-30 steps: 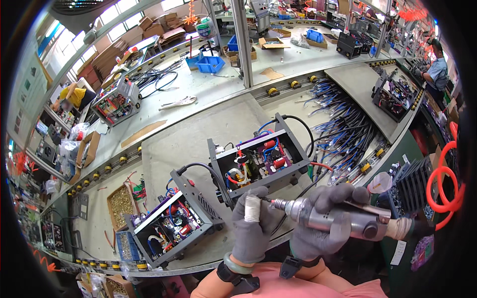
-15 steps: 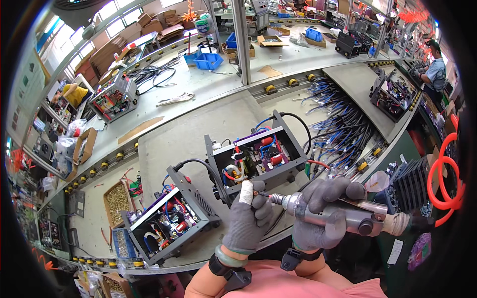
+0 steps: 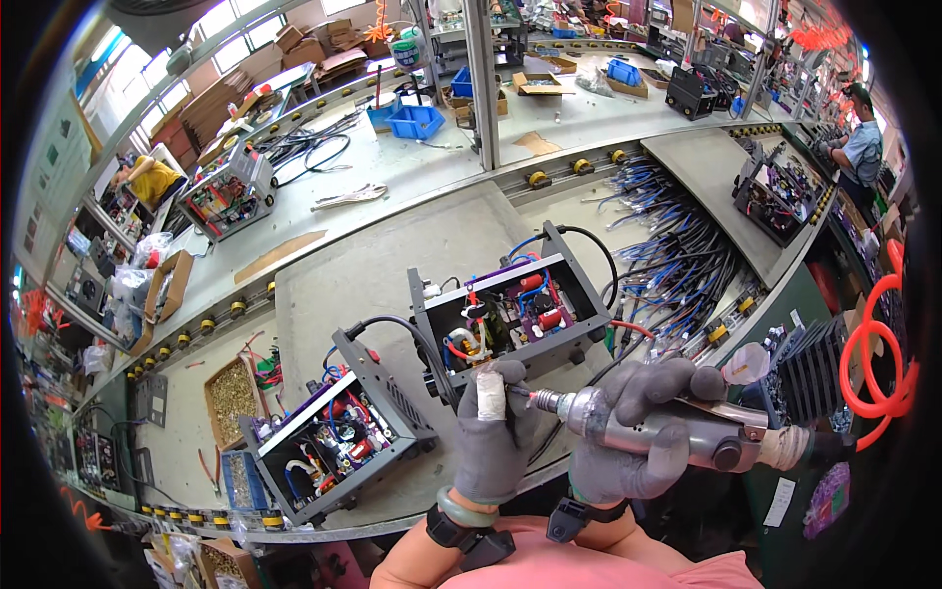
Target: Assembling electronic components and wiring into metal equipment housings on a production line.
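In my right hand point(image 3: 633, 432) is a metal air screwdriver point(image 3: 702, 437), its bit pointing left. The fingers wrap around its body. My left hand point(image 3: 491, 432), gloved in grey with white tape on the thumb, is closed right at the bit's tip; whatever it pinches is hidden. Just beyond that hand sits an open-topped machine housing point(image 3: 510, 312) with red parts, coloured wires and a purple board inside. A second, similar housing point(image 3: 334, 442) stands to the left, tilted in view, with a black cable arching from its corner.
A bundle of black and blue cables point(image 3: 677, 245) lies beyond on the right. Left are a tray of small brass-coloured parts point(image 3: 235, 398) and a blue bin point(image 3: 240, 481). A coiled orange air hose point(image 3: 868, 363) hangs at right. A co-worker point(image 3: 862, 142) stands far right.
My left hand has turned more upright, its taped thumb now folded across by the bit's tip. The screwdriver has barely shifted. At far left, a person in yellow has moved.
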The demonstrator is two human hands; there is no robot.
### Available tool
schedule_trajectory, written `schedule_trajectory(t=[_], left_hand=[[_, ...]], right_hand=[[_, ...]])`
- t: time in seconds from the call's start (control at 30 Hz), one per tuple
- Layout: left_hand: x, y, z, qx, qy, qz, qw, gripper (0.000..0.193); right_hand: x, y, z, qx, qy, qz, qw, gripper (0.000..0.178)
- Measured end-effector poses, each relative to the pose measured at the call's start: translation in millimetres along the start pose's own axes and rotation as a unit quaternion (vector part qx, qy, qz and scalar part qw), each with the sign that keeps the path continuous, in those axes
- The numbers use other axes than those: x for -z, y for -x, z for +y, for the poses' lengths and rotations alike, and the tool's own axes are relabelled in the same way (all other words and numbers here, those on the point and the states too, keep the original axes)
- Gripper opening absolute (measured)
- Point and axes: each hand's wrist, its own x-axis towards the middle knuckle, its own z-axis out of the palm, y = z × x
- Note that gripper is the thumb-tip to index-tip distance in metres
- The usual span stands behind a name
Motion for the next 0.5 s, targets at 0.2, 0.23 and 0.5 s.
schedule_trajectory(t=[0.2,0.23,0.5], left_hand=[[16.5,-9.7,53.5,-0.063,-0.241,-0.041,0.968,0.041],[18.3,-23.2,70.2,-0.223,-0.398,-0.016,0.889,0.036],[-2.1,-142.7,102.6,0.002,-0.583,-0.193,0.789,0.021]], right_hand=[[-8.3,-26.6,-13.3,0.039,0.162,0.09,0.982,0.054],[-8.1,-33.8,-15.6,0.054,0.174,0.1,0.978,0.055],[-13.0,-25.7,-21.7,-0.054,0.148,0.093,0.983,0.051]])
